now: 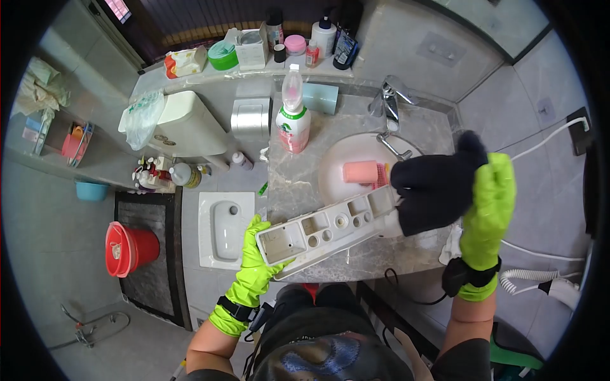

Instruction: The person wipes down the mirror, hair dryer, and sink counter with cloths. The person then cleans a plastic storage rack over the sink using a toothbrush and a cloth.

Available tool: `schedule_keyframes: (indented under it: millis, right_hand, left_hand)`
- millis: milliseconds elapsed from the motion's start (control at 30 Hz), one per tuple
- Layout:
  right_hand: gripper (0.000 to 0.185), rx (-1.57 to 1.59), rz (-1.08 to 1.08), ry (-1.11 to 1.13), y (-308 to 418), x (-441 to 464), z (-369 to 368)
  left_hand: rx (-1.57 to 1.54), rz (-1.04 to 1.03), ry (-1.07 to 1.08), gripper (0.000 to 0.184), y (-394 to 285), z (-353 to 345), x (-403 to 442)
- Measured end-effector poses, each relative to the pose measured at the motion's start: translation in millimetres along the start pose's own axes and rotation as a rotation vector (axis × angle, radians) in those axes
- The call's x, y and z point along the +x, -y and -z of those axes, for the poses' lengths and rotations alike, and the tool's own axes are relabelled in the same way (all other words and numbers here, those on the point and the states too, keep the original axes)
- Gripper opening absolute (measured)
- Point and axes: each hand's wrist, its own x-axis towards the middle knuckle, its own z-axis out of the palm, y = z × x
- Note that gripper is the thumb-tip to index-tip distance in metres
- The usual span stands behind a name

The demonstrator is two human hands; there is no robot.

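Both hands wear bright green rubber gloves. My left hand (255,254) is closed around the left end of a long white storage rack (341,222), which is tilted over the counter's front edge. Square compartments and round holes run along its top. My right hand (492,209) grips a dark cloth (435,190), which hangs in front of the rack's right end and hides part of it. The fingertips of this hand are partly hidden by the cloth. Behind the rack, a pink cup-like object (360,171) lies in the white sink (332,155).
A chrome faucet (387,105) rises behind the sink. On the grey counter (289,184) stand a spray bottle (293,120) and a light blue cylinder (321,98). Toiletries line the back ledge (254,76). White cables hang at right; a red bucket (140,244) stands at left.
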Motion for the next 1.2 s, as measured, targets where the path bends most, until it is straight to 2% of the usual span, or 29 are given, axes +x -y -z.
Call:
schedule_keyframes:
  millis: [33, 67, 100, 133, 200, 233, 300, 333, 367, 433, 500, 567, 667, 700, 733, 800, 833, 867, 933, 1000, 1033, 1133, 1167, 1200]
  right_hand:
    - [0.027, 0.051, -0.093, 0.104, 3, -8, -13]
    - [0.031, 0.091, -0.189, 0.203, 7, -16, -25]
    - [0.030, -0.166, 0.184, 0.431, -6, -18, -36]
    - [0.025, -0.174, 0.248, 0.604, -14, -29, -51]
    - [0.025, -0.128, 0.334, 1.140, -28, -42, -83]
    - [0.023, -0.092, 0.371, 1.110, -42, -46, -78]
    - [0.021, -0.014, 0.449, 1.057, -69, -52, -75]
    - [0.019, 0.117, 0.172, 0.987, -83, -36, -60]
    - [0.018, 0.045, 0.314, 0.911, -86, -36, -60]
    - [0.020, -0.165, -0.192, 0.409, -145, 0, -6]
    - [0.022, -0.821, 0.066, 0.676, -218, 11, 33]
    - [0.023, -1.149, -0.080, 1.030, -264, 5, 38]
    - [0.031, -1.090, -0.710, 1.075, -284, 8, 5]
    - [0.035, -1.035, -0.817, 0.921, -278, 6, -3]
    - [0.035, -1.028, -0.692, 0.951, -288, 1, -3]
    - [0.035, -1.008, -0.446, 0.997, -312, -7, 17]
    - [0.035, -1.045, -0.373, 0.985, -318, -10, 27]
    - [0.032, -1.064, -0.374, 1.019, -308, -6, 34]
    - [0.013, -0.800, -0.226, 0.846, -298, -12, 53]
    - [0.019, -0.617, -0.314, 0.666, -299, -20, 71]
    - [0.036, -0.559, -0.624, 0.605, -266, -18, 68]
    - [0.048, -0.882, -0.204, 0.558, -206, -29, 89]
    - [0.055, -0.952, -0.216, 0.422, -205, -39, 105]
    - [0.054, -0.947, -0.246, 0.307, -199, -47, 122]
  left_hand:
    - [-0.034, 0.014, 0.017, 0.041, -2, -1, -1]
    - [0.062, -0.060, 0.030, 0.042, -1, -8, -5]
    - [0.157, -0.135, 0.035, 0.043, -1, -15, -10]
    - [0.382, -0.299, 0.041, 0.043, 4, -30, -23]
    - [0.900, -0.647, 0.070, 0.037, 15, -15, -15]
    - [0.836, -0.504, 0.100, 0.032, 4, -14, -10]
    - [0.307, -0.120, 0.068, 0.031, -8, -5, 7]
    - [0.198, -0.091, 0.039, 0.032, -7, -1, 6]
    - [0.091, -0.064, 0.009, 0.034, -8, -4, 3]
    - [-0.017, -0.034, -0.041, 0.041, -7, 17, 8]
    - [-0.016, -0.031, -0.069, 0.041, -6, 23, 10]
    - [-0.054, 0.055, -0.077, 0.043, -9, 2, -4]
    - [0.246, -0.375, -0.173, 0.053, 8, 3, -26]
    - [0.376, -0.378, -0.162, 0.063, -3, -4, -41]
    - [0.506, -0.385, -0.152, 0.077, -14, -10, -55]
    - [1.452, -0.817, -0.167, 0.086, -19, -16, -90]
    - [1.487, -0.979, -0.195, 0.076, -28, -33, -104]
    - [1.628, -1.051, -0.172, 0.069, -33, -48, -114]
    - [1.908, -1.189, -0.124, 0.056, -33, -75, -124]
    - [1.915, -1.246, -0.025, 0.052, -18, -106, -112]
    - [1.960, -1.203, -0.064, 0.052, -10, -117, -101]
    - [2.130, -1.241, -0.008, 0.045, 2, -106, -57]
    - [2.083, -1.251, 0.030, 0.038, 2, -108, -55]
    - [2.091, -1.237, 0.110, 0.031, 0, -109, -56]
